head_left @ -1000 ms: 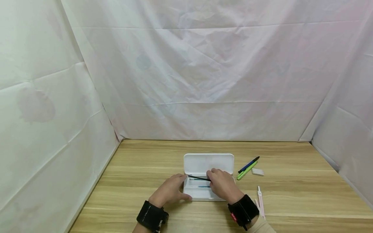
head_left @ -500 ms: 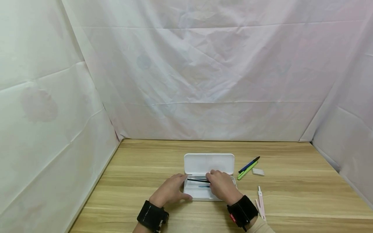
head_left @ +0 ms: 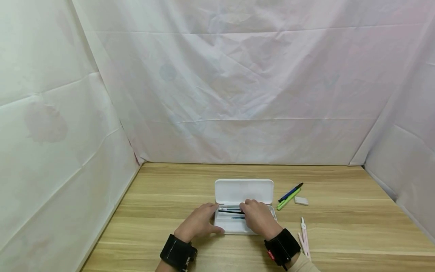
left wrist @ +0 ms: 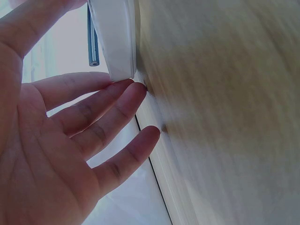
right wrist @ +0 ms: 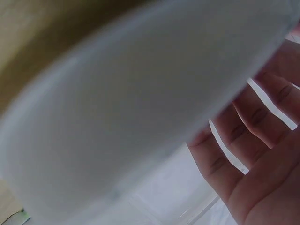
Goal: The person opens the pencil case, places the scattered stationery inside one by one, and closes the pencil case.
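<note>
A white pencil case [head_left: 234, 226] stands on the table with its lid [head_left: 243, 191] raised. My right hand [head_left: 259, 217] pinches a dark pencil [head_left: 231, 212] over the tray; fingertips and the pencil's right end are hidden. In the left wrist view the pencil [left wrist: 93, 42] shows its flat, blunt end. My left hand [head_left: 198, 223] holds the case's left end, thumb at the front corner and fingers at the back. Inside the tray lie a slim pale stick [head_left: 228, 208] and a thin blue item [head_left: 238, 218]. The right wrist view is mostly filled by the blurred case wall [right wrist: 117, 103].
To the right of the case lie a blue pen with black ends [head_left: 290, 192], a green pen [head_left: 289, 199] and a white eraser [head_left: 301, 201]. Nearer, beside my right wrist, is a pink-and-white drawing compass [head_left: 304, 236]. White cloth [head_left: 238, 94] hangs behind the table.
The pencil's left end has come down and slightly nearer, so it tilts less and shows more of the pale stick. My right hand has shifted slightly; my left hand stays put.
</note>
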A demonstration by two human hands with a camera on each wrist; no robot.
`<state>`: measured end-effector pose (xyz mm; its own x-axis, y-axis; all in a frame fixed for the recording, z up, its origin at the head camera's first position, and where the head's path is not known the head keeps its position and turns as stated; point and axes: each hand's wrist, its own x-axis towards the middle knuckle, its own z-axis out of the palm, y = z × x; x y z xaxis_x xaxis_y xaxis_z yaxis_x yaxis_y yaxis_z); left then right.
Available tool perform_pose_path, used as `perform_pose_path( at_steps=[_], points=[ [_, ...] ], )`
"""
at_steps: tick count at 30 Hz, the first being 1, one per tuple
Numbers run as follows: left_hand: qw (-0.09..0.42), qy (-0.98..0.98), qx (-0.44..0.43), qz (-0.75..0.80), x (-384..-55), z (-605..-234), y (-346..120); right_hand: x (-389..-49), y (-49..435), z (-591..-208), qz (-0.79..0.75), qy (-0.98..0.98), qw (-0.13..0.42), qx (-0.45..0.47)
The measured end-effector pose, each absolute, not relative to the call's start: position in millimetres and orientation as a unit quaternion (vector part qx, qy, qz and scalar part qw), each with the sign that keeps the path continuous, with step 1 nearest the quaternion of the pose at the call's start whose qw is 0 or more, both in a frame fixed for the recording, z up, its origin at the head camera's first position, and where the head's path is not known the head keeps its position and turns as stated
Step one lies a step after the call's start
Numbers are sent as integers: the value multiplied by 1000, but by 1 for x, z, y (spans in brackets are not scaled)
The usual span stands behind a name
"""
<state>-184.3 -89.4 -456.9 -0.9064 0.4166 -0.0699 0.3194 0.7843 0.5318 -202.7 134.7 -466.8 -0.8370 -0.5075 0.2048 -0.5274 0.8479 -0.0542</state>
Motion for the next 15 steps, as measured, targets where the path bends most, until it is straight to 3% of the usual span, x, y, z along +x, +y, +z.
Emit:
perform_pose_path(
  at_steps=[15],
  points=[
    [95,939,191,268,-186,-460,-89,-203,133,-466,50,-962,71,259]
  ],
)
